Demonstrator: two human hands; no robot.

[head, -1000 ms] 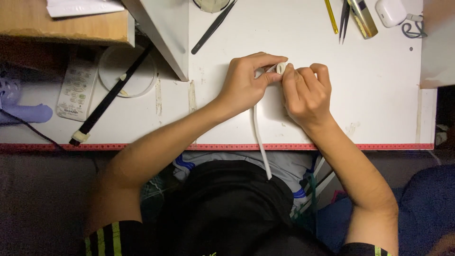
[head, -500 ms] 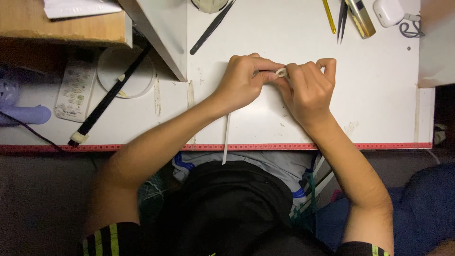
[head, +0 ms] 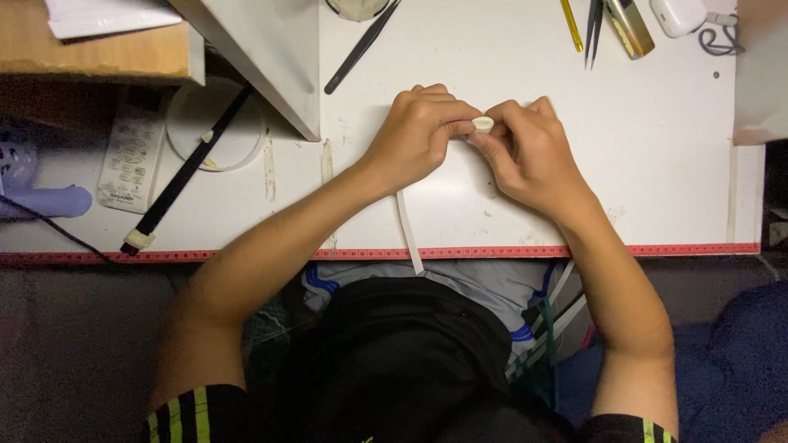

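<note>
Both hands, left hand (head: pixel 419 135) and right hand (head: pixel 529 152), pinch closed on a small white roll (head: pixel 483 125) above the counter (head: pixel 657 164). A white strip (head: pixel 409 230) hangs from under the left hand over the counter edge.

A person seen from above, both forearms bare from the elbows down to the left hand (head: pixel 414 135) and the right hand (head: pixel 533 152), neither wearing rings, a watch or a bracelet. Below the hands, the upper arms end in short black sleeves, each trimmed with narrow yellow-green stripes: several stripes show on the left sleeve (head: pixel 185 414), well below the left hand, and fewer on the right sleeve (head: pixel 644 427), well below the right hand. Between the arms, nearer the camera than the hands, the dark black fabric of the shirt front (head: pixel 394 361) fills the lower middle, plain and unmarked.
</note>
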